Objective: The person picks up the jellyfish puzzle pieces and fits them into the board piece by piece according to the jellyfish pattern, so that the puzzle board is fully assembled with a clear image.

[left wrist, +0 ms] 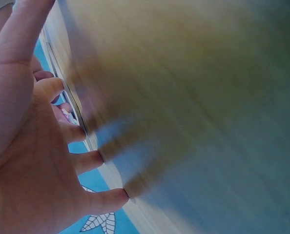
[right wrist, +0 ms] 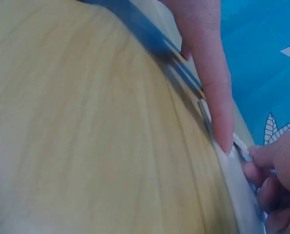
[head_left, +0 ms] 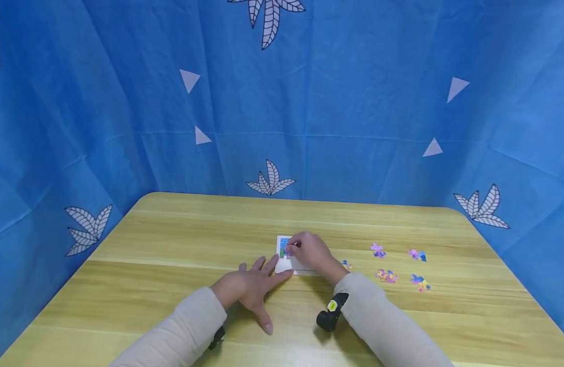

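Head view: white puzzle tray (head_left: 284,265) sits nr mid-table, at the hands' fingertips, w/ part of a blue/green/pink pic (head_left: 283,247) in its upper L area; lower strip shows white, R end hidden by hand + wrist. Long axis looks to run L–R, approx. parallel to the table's far edge, but w/ that end covered can't be sure. L hand (head_left: 254,288) relaxed, fingers splayed, tips at the tray's L + near edges; R hand (head_left: 311,250) has thumb + fingers pinched together over the pic. Loose puzzle pcs (head_left: 386,276), multicol., lie in small groups to the R, one grp just beside the R wrist. Table (head_left: 195,229) is light wood-grain w/ rounded far corners; blue curtain (head_left: 355,102) w/ white leaf + triangle prints hangs behind and at both sides. Pale sleeves (head_left: 387,326) on both arms, black device (head_left: 329,318) under the R wrist. L wrist view: L palm fills the L side, fingers spread w/ tips down, their reflections blurry on the tabletop; tray seen edge-on, mostly hidden, curtain beyond. R wrist view: R thumb + finger grip a small pale-edged pc (right wrist: 240,144), tilted, right by the tray; L finger, straight, presses the tray's edge.
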